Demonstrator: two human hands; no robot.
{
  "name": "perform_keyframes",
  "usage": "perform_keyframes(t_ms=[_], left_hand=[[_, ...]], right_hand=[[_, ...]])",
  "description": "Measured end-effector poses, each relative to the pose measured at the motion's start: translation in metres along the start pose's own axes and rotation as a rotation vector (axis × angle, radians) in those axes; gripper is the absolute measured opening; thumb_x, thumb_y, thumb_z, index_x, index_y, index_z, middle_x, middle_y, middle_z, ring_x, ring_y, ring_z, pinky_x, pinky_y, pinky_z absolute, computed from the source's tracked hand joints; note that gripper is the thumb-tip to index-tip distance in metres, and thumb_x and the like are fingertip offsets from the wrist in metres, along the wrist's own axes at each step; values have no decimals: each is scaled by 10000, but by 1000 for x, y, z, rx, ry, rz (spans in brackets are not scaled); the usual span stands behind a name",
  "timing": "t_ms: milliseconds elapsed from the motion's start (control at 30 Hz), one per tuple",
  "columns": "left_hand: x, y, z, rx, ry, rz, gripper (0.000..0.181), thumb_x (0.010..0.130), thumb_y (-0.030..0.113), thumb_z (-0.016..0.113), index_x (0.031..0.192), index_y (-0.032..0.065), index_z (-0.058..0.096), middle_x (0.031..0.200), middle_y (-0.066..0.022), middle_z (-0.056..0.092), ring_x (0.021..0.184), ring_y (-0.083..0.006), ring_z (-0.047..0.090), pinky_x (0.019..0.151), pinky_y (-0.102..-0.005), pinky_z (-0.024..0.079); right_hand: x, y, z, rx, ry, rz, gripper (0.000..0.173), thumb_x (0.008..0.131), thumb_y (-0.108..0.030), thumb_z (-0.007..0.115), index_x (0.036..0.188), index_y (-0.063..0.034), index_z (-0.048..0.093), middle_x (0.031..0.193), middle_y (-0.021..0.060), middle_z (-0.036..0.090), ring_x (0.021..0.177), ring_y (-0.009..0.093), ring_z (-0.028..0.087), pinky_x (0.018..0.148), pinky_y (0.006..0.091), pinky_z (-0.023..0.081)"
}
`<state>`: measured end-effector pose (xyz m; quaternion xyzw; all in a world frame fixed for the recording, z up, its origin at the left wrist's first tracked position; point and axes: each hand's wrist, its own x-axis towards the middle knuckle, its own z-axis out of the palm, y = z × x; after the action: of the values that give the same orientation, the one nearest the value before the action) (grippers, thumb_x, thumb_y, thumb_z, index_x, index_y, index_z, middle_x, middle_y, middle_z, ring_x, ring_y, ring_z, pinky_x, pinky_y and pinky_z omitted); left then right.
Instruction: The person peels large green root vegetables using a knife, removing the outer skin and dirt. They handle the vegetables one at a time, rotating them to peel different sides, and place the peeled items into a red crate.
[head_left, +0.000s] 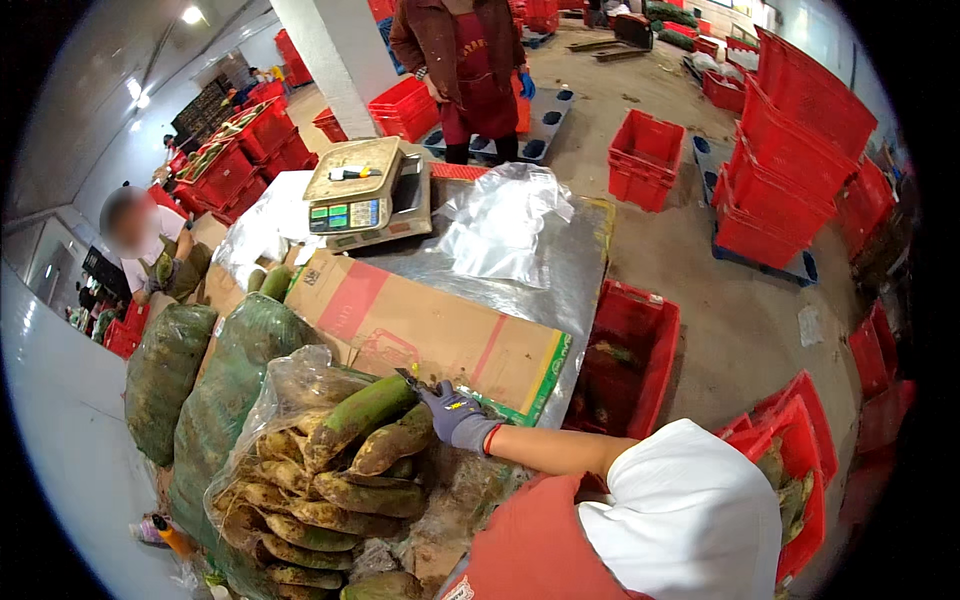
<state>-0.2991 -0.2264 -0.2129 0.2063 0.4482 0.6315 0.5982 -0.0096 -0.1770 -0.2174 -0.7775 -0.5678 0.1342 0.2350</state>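
My right hand (459, 418), in a grey-purple glove, grips a small dark knife (409, 377). Its tip reaches the leaf end of a green radish (364, 420) that rests on top of a pile. Below the hand lies a second, muddier radish (396, 441). Several soil-covered radishes (367, 493) are stacked in an open clear plastic bag (251, 427), their pale root ends towards the left. My left hand is out of view.
A flattened cardboard sheet (427, 330) lies on the metal table (577, 247), with a digital scale (352, 187) and clear plastic bags (510, 225) beyond. Full green bags (232, 390) stand left. Red crates (626, 360) flank the table. One person (472, 75) stands opposite; another (161, 247) works left.
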Motion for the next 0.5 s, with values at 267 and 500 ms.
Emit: perform_keyframes(t_ms=[267,500], left_hand=[[5,-2,14,25,-63,-27,561,823,565,397,1205,155,416,1185,-87,477,1006,-273,507,872,-472,406],[10,-12,33,62,-87,-63,570,823,569,394,1209,151,411,1184,-93,477,1006,-276,508,869,-474,410]], right_hand=[[-41,14,-35,141,-165,137,612,778,-189,495,1335,-171,243,1218,270,329,791,367,569,655,439,459],[-62,77,-22,301,-239,227,548,730,-228,563,1226,-96,373,1075,219,457,825,351,552,712,407,443]])
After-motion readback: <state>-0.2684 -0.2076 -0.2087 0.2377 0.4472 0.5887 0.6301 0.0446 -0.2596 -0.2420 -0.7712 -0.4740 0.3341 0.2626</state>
